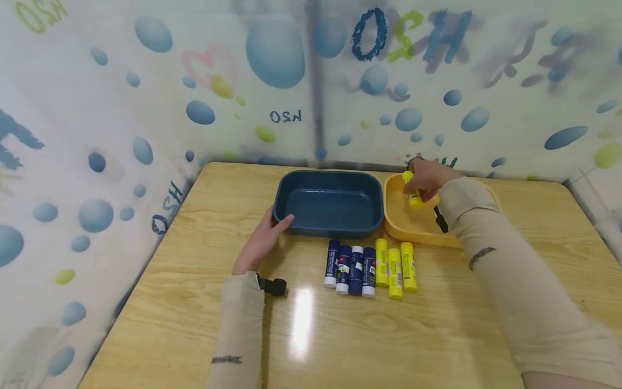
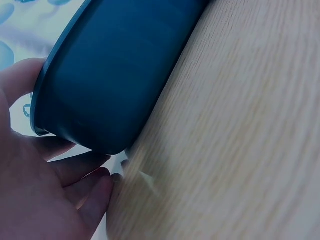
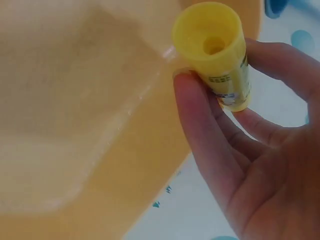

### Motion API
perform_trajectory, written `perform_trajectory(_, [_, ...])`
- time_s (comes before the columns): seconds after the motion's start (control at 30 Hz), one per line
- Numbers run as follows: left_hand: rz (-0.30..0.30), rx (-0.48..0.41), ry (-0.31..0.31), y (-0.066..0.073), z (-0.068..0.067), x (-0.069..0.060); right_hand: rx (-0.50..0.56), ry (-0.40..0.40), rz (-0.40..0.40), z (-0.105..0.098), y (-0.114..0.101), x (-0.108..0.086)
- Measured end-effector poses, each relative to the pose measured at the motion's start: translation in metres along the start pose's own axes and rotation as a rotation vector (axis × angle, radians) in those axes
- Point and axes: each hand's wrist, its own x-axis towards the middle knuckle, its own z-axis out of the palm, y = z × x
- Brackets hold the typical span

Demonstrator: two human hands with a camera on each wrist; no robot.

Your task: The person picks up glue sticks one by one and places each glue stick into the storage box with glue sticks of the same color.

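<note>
Between thumb and fingers, my right hand [image 1: 430, 177] pinches a yellow glue stick [image 1: 412, 190], held tilted over the yellow tray [image 1: 396, 224]. The right wrist view shows the hollow end of that glue stick [image 3: 207, 32] facing the camera. My left hand [image 1: 259, 240] grips the left end of the dark blue tray [image 1: 328, 233], thumb over the rim and fingers along the outer wall. In the left wrist view the fingers [image 2: 82, 167] lie under the tray's rim. In front of the trays lie several blue glue sticks [image 1: 356, 270] and three yellow glue sticks [image 1: 395, 273], side by side.
Both trays stand side by side near the back of the wooden table [image 1: 194, 302]. A wall [image 1: 311, 81] with painted blue and green drops rises directly behind, and another closes in on the left. Black straps [image 1: 274, 286] are on both wrists.
</note>
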Motion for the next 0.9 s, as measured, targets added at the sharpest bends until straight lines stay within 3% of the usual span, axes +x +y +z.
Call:
perform_trajectory(0.5, [0.009, -0.006, -0.013, 0.003, 0.000, -0.001, 0.037, -0.076, 0.056, 0.017, -0.005, 0.004])
perform_trajectory(0.8, [-0.010, -0.022, -0.045, 0.027, -0.001, -0.017, -0.001, -0.066, 0.046, 0.024, -0.004, 0.012])
perform_trajectory(0.9, [-0.009, -0.024, -0.048, 0.026, -0.001, -0.017, -0.021, -0.055, 0.051, 0.027, -0.005, 0.012])
